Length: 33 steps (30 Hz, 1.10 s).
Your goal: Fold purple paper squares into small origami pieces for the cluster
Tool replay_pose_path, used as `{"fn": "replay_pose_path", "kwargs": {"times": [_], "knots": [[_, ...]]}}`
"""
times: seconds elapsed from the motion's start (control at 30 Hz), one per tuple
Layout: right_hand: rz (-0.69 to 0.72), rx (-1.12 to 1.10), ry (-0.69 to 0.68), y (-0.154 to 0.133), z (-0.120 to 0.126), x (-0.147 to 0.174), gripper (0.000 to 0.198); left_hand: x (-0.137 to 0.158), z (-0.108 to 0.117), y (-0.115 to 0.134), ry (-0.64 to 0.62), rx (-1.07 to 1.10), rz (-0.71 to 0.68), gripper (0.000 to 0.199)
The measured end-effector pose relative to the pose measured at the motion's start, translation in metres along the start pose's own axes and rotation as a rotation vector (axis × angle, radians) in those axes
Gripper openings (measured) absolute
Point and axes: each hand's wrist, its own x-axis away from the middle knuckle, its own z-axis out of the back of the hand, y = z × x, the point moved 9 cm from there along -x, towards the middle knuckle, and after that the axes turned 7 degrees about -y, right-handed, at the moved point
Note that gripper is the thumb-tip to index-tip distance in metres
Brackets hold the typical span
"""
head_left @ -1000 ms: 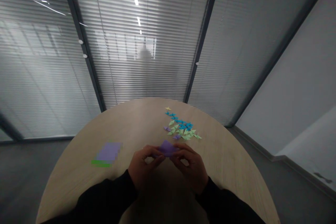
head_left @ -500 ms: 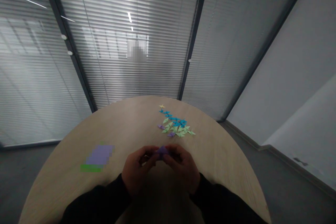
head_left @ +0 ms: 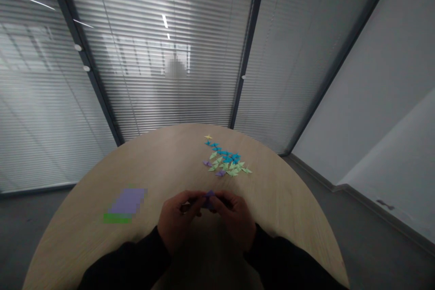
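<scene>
Hands nearly meet at the near side of the bench, both curled in with thumbs and fingers pinched down on one small piece of purple paper. Left hand has its left side, right hand has the other, and the fingers cover enough that I can't make out the folds. Black sleeves run down to both wrists.

Just beyond the fingers there's a loose cluster of pointy origami pieces: pale green ones nearest along with a couple of purple ones, blue ones behind those, and a single yellow one at the far end. Off past the left hand sits a flat purple square with green showing along its near edge, kinda pixelated. Behind everything, slatted blinds.
</scene>
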Motion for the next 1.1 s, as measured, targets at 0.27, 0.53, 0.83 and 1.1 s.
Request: {"fn": "replay_pose_path", "kwargs": {"times": [0.27, 0.53, 0.83, 1.1], "knots": [[0.007, 0.044, 0.022, -0.001, 0.003, -0.001, 0.027, 0.000, 0.001, -0.001, 0.013, -0.037, -0.008, 0.023], [0.064, 0.007, 0.020, -0.003, 0.006, -0.003, 0.027, -0.002, -0.002, -0.006, -0.005, -0.031, 0.020, 0.024], [0.063, 0.006, 0.032, 0.001, 0.012, -0.006, 0.027, -0.002, 0.001, -0.018, 0.040, 0.158, 0.121, 0.029], [0.042, 0.023, 0.029, 0.004, 0.014, -0.005, 0.026, -0.004, 0.006, -0.021, 0.088, 0.207, 0.150, 0.033]]}}
